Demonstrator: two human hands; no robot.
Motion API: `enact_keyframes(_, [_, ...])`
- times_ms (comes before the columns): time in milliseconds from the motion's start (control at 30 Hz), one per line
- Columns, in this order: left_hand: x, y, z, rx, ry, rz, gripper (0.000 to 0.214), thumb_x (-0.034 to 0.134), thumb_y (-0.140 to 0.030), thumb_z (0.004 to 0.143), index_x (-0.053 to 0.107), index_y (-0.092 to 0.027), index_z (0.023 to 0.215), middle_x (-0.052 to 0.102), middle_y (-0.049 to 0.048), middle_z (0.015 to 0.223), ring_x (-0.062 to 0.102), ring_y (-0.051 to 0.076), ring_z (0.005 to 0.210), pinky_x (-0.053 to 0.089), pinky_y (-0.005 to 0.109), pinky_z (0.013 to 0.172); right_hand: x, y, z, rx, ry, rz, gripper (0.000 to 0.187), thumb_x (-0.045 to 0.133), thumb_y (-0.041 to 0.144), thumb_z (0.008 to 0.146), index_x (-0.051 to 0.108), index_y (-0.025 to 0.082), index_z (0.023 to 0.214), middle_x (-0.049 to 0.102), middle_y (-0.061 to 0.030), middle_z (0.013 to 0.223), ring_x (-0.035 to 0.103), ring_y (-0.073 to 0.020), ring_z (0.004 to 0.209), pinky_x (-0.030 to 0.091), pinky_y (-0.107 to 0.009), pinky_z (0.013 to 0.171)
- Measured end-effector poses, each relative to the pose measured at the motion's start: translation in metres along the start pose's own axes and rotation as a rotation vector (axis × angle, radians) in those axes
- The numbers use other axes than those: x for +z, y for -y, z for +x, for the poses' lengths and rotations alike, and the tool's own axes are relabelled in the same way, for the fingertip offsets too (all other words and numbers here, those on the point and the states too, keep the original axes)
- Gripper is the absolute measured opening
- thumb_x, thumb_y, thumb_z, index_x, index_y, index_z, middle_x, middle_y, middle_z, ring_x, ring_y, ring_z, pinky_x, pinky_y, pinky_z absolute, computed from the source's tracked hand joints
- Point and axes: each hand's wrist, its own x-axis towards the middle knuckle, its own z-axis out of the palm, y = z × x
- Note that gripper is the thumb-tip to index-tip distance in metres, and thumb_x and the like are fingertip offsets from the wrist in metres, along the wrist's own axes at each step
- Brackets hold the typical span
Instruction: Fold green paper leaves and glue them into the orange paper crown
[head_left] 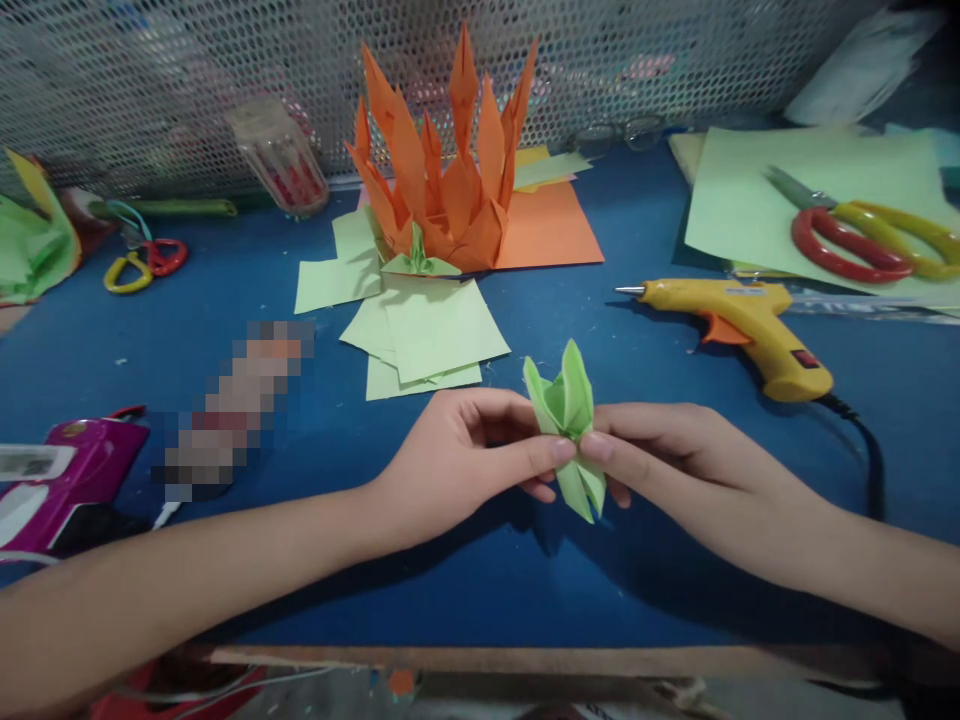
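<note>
A small folded light-green paper piece (568, 405) is held over the blue table (450, 590) between both hands. My left hand (465, 455) pinches it from the left with thumb and fingers. My right hand (675, 470) pinches it from the right, thumb tip against the left thumb. Behind them lies a stack of light-green paper squares (420, 335). Further back stands an orange spiky folded paper flower (446, 170) with a small green folded piece (417, 262) at its base.
A yellow glue gun (750, 325) with a black cord lies at right. Red-and-yellow scissors (862, 240) rest on green sheets (742, 200). Small scissors (142, 262) and a purple glue gun (75, 475) are at left. A perforated metal screen (225, 60) backs the table.
</note>
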Motion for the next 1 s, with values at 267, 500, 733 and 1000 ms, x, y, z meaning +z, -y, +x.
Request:
enact_keyframes(267, [0.001,0.004,-0.003,0.067,-0.045,0.084,0.011,0.08,-0.009,0.067,0.072,-0.013,0.074,0.069,-0.0029,0.069,0.063,0.006,0.055,0.057,0.015,0.057,0.001,0.001,0.001,-0.06,0.009,-0.072,0.038,0.049,0.04,0.096,0.058,0.019,0.066,0.048,0.0038,0.057,0.044,-0.0076,0.051,0.032,-0.02,0.046])
enact_keyframes(500, [0.002,0.005,-0.008,0.115,-0.06,0.193,0.006,0.074,-0.012,0.071,0.068,-0.012,0.072,0.063,-0.0035,0.066,0.058,0.005,0.051,0.054,0.014,0.051,0.002,0.002,0.0,-0.132,0.011,-0.097,0.033,0.053,0.039,0.095,0.062,0.018,0.071,0.052,0.0034,0.059,0.046,-0.0075,0.051,0.035,-0.019,0.048])
enact_keyframes(733, [0.002,0.007,-0.011,0.12,-0.088,0.327,0.007,0.068,-0.017,0.076,0.065,-0.014,0.069,0.061,-0.0018,0.067,0.056,0.007,0.054,0.05,0.017,0.052,0.005,0.003,0.001,-0.208,0.024,-0.169,0.028,0.051,0.034,0.096,0.063,0.018,0.076,0.057,0.0018,0.064,0.05,-0.0079,0.056,0.041,-0.018,0.053])
enact_keyframes(1000, [0.0,0.004,-0.007,0.006,-0.043,0.181,0.009,0.08,-0.017,0.068,0.071,-0.014,0.068,0.063,-0.0037,0.063,0.055,0.006,0.052,0.051,0.017,0.053,0.003,0.003,0.0,-0.184,0.021,-0.158,0.026,0.049,0.033,0.096,0.065,0.019,0.082,0.062,0.0017,0.068,0.05,-0.0085,0.056,0.04,-0.019,0.053])
